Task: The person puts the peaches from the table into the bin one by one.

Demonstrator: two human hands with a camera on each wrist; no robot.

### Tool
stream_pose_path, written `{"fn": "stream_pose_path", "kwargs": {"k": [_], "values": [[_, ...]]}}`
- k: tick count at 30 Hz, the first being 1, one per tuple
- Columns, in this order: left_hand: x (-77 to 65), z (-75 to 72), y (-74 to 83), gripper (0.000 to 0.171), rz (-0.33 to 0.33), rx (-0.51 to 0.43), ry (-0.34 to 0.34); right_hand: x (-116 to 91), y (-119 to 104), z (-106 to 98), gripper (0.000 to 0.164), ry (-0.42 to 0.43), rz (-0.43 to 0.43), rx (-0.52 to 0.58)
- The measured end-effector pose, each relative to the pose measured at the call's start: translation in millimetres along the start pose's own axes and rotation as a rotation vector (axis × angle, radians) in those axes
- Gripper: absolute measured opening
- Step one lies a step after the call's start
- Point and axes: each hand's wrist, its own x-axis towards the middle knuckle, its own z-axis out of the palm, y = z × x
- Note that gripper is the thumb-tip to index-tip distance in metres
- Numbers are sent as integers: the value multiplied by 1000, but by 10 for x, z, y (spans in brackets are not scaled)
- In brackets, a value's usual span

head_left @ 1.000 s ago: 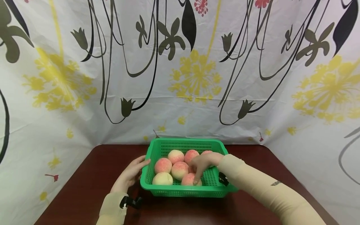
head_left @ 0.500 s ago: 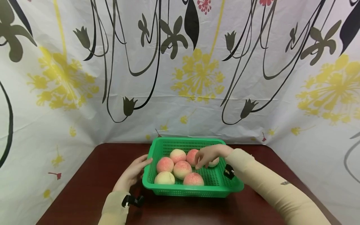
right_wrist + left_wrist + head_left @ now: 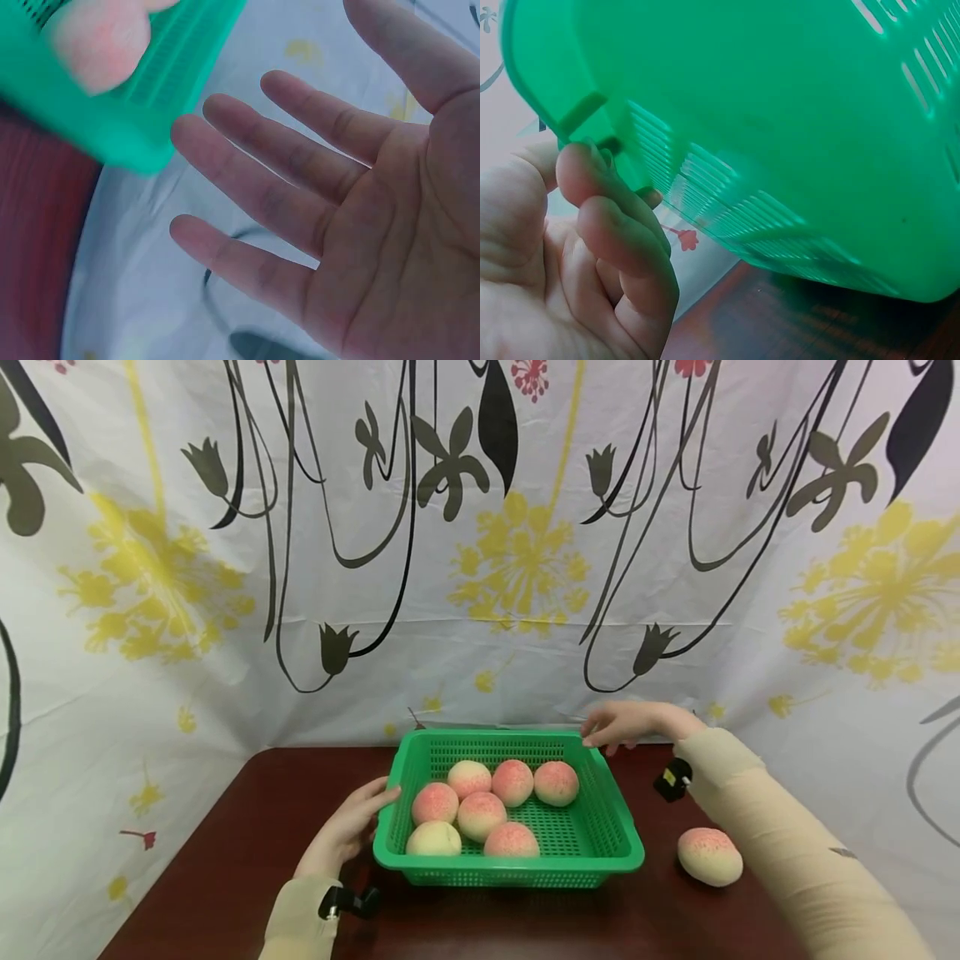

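A green plastic basket (image 3: 517,869) with slotted walls holds several pink-and-cream peaches (image 3: 482,817). At its left side my left hand (image 3: 352,818) grips the rim, thumb on top. In the left wrist view the fingers (image 3: 622,232) curl under that rim. My right hand (image 3: 626,725) hovers by the far right corner of the basket, holding nothing. Its fingers (image 3: 255,187) are spread and straight in the right wrist view, with a peach (image 3: 105,45) in the basket beyond. One more peach (image 3: 710,857) lies on the table outside, right of the basket and beside my right forearm.
The dark red-brown table (image 3: 247,860) reaches back to a white curtain (image 3: 480,702) printed with flowers, which also hangs on both sides. Small black cameras (image 3: 348,902) are strapped to both wrists.
My right hand has lifted from among the peaches and moved right and away, to the far right corner. The peach outside the basket now shows. My left hand keeps its grip on the rim.
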Motion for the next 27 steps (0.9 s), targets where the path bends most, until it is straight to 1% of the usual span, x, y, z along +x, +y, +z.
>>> {"fn": "stream_pose_path", "kwargs": {"k": [3, 5, 10, 13, 15, 18, 21, 24, 27], "values": [[-3, -1, 0, 61, 3, -1, -5, -153, 236, 15, 55, 55, 32, 21], [-5, -2, -5, 61, 2, -2, -5, -253, 377, 42, 55, 77, 48, 29], [-20, -2, -14, 63, 2, -4, 5, -477, 688, 162, 55, 112, 21, 22], [-24, 7, -7, 64, 5, -1, 8, -590, 872, 283, 55, 134, -3, -3], [-22, 15, 0, 63, 5, 1, 5, -659, 979, 373, 56, 140, 6, -6], [-27, 10, -4, 63, 4, 3, 4, -721, 1090, 483, 58, 136, 34, -9], [-26, 2, -9, 62, 6, 3, 6, -782, 1149, 567, 63, 129, 100, 34], [-23, -6, -13, 62, 9, 3, 10, -812, 1199, 649, 63, 123, 109, 70], [-19, -12, -15, 62, 7, -2, 5, -827, 1257, 733, 62, 107, 75, 85]]}}
